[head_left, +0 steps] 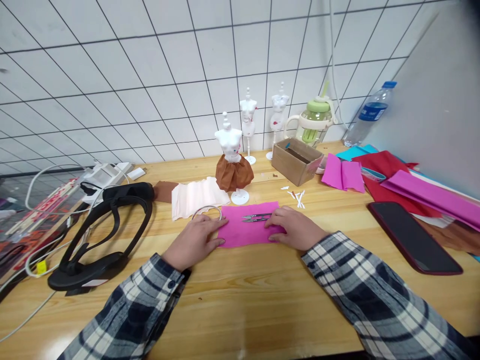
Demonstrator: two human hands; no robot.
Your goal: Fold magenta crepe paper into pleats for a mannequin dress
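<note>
A magenta piece of crepe paper or cloth (236,235) lies flat on the table between my hands. My left hand (195,240) rests at its left edge, thumb and fingers apart, fingertips on the sheet. A thin metal ring (206,207) lies just beyond those fingers. On the sheet lies a pair of thread snips (257,217), tips pointing left. My right hand (294,227) lies at the right edge, fingertips over the snips' right end and thumb apart on the sheet. Behind the sheet stands a small white mannequin (229,140) wearing a brown gathered skirt (234,174).
Two more mannequins (248,117) stand by the wall, near a cardboard box (296,162) and a green-lidded cup (315,120). Pale pleated paper (198,196) and a black headset (112,235) lie left. A phone (414,237), coloured sheets (397,175) and a water bottle (371,115) are right.
</note>
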